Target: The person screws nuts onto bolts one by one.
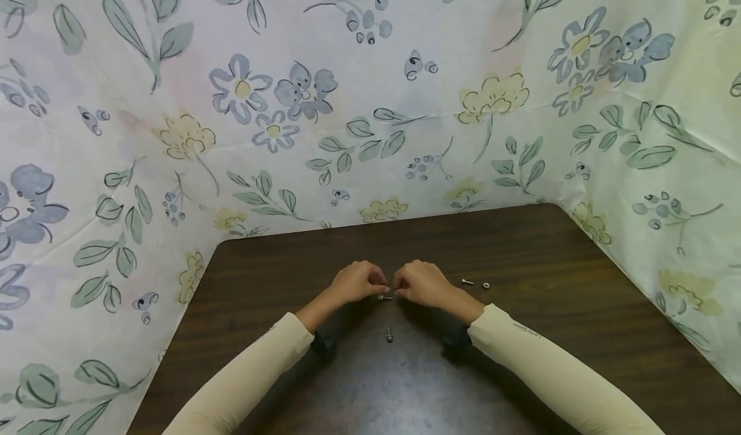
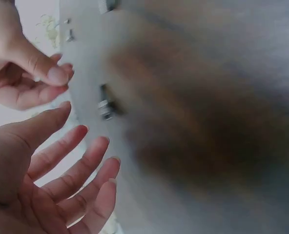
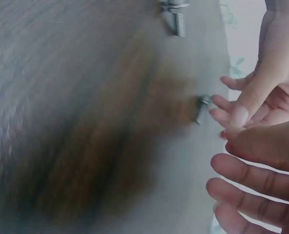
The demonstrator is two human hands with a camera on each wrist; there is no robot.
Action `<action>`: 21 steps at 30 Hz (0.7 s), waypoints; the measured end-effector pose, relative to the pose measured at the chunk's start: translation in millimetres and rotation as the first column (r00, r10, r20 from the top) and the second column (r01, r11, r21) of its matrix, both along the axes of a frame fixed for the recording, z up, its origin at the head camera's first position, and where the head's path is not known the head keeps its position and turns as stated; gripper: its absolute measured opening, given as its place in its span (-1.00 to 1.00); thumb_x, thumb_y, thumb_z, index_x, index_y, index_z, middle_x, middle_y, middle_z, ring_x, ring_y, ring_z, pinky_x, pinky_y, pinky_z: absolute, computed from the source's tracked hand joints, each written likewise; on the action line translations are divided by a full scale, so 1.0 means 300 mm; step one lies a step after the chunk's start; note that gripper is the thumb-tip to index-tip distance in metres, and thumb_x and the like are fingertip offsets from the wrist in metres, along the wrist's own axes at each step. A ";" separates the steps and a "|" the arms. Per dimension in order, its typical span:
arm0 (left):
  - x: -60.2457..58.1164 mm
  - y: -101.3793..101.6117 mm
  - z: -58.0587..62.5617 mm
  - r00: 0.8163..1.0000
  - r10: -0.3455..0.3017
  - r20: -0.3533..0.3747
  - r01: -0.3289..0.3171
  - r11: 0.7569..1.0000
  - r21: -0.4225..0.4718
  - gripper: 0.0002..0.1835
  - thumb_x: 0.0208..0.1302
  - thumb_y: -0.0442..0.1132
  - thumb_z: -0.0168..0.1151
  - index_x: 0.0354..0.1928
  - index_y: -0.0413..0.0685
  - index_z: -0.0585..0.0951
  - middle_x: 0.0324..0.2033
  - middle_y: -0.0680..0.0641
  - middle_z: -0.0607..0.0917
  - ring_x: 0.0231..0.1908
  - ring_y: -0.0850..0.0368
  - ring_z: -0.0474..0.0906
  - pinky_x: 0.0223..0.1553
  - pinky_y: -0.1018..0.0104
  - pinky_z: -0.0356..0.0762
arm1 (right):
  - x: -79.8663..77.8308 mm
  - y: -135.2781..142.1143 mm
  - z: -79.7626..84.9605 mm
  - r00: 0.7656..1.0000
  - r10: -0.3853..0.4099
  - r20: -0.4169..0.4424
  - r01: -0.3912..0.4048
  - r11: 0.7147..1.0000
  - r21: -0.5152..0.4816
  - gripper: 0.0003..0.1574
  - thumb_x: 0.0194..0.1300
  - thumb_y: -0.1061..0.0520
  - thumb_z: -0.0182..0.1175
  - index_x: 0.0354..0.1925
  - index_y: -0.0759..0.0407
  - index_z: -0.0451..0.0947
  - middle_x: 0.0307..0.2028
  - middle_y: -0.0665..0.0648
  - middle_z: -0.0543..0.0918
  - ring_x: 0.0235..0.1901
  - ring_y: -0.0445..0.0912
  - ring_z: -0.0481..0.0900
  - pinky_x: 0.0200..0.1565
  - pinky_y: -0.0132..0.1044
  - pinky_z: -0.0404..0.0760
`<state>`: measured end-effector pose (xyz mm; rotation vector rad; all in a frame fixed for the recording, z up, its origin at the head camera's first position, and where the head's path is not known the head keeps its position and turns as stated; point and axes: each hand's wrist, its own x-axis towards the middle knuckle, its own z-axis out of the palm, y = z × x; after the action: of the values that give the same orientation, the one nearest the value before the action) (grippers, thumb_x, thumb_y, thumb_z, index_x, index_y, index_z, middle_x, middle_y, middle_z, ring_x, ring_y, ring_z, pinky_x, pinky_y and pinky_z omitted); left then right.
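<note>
In the middle of the dark wooden table, both hands hover near each other over a small metal bolt (image 1: 384, 298). My left hand (image 1: 360, 280) has its fingers spread and loosely bent, and nothing shows in it in the left wrist view. My right hand (image 1: 422, 283) faces it with relaxed, curved fingers, its thumb close to its fingertips; I see nothing held there. The bolt between the hands carries hardware near its head in the left wrist view. Nearer to me lies another bolt (image 1: 390, 336), with a nut or washer around its shank in the right wrist view (image 3: 178, 22).
To the right of my right hand lie a loose bolt (image 1: 467, 282) and a small round nut (image 1: 486, 286). The dark wooden table (image 1: 278, 261) has rounded back corners. A floral cloth (image 1: 370, 100) hangs behind it and along the sides.
</note>
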<state>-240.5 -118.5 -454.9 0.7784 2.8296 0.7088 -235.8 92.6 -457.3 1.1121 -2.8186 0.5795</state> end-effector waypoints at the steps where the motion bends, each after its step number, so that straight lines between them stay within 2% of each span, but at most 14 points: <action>1: -0.007 0.001 0.011 1.000 0.006 -0.003 -0.006 1.000 -0.002 -0.84 0.29 -0.01 0.45 -0.20 0.12 0.79 -0.36 0.17 0.77 -0.40 0.31 0.63 -0.42 0.34 0.61 | -0.001 0.009 0.007 1.000 -0.004 -0.004 0.004 1.000 -0.005 -0.86 0.19 0.11 0.51 -0.45 -0.05 0.72 -0.50 -0.16 0.66 -0.55 -0.31 0.52 -0.55 -0.38 0.53; 6: -0.023 0.024 0.062 1.000 0.018 -0.008 -0.018 1.000 0.016 -0.84 0.29 -0.02 0.45 -0.18 0.12 0.78 -0.30 0.16 0.79 -0.36 0.29 0.65 -0.39 0.30 0.62 | -0.002 0.068 0.056 0.999 -0.032 -0.005 0.032 0.999 -0.030 -0.89 0.23 0.12 0.48 -0.41 -0.07 0.73 -0.50 -0.20 0.66 -0.55 -0.35 0.51 -0.54 -0.39 0.52; 12: -0.037 0.097 0.099 1.000 0.002 -0.011 -0.001 0.998 0.064 -0.81 0.31 -0.06 0.44 -0.13 0.06 0.78 -0.33 0.13 0.79 -0.41 0.30 0.64 -0.43 0.33 0.59 | 0.009 0.150 0.107 0.998 -0.059 0.022 0.060 0.996 -0.071 -0.93 0.24 0.12 0.47 -0.36 -0.04 0.75 -0.48 -0.20 0.69 -0.55 -0.36 0.52 -0.53 -0.37 0.54; 21: -0.040 0.233 0.121 0.999 -0.025 -0.022 0.026 0.998 0.049 -0.72 0.29 -0.05 0.45 -0.03 0.03 0.76 -0.32 0.12 0.79 -0.38 0.30 0.65 -0.41 0.35 0.59 | 0.044 0.266 0.165 0.996 -0.087 0.009 0.087 0.991 -0.100 -0.95 0.25 0.11 0.46 -0.34 -0.01 0.74 -0.47 -0.19 0.68 -0.54 -0.36 0.53 -0.51 -0.36 0.56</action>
<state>-252.5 -48.6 -418.5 0.8332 2.8255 0.7731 -222.6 172.5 -407.7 0.9667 -2.7900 0.7081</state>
